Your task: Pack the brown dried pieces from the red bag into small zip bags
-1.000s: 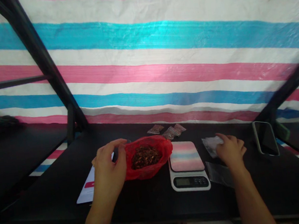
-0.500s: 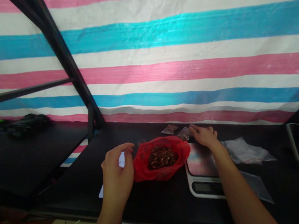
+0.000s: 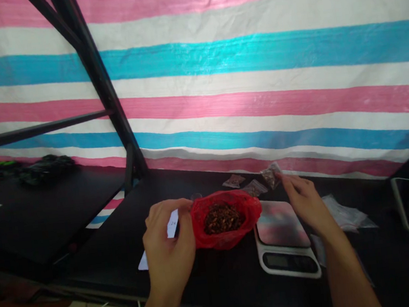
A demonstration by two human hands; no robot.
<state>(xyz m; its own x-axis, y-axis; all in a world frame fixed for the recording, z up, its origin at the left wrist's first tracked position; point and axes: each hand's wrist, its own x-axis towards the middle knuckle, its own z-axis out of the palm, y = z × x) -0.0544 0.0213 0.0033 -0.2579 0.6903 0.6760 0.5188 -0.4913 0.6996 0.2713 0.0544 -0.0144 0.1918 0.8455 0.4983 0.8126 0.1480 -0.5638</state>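
Striped tarp [image 3: 239, 70] wall, blk table [image 3: 91, 265], metal frame [image 3: 110, 100]

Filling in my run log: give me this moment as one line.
left hand: holds rim of red plastic bag of brown bits | right hand: lifts small clear packet above white digital scale

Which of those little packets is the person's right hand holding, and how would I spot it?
Start at the kitchen scale on the black table, right of the red bag. Behind it, by the striped tarp, lie small clear packets of brown bits. The held packet is the rightmost, lifted in the right hand; the other two lie flat.
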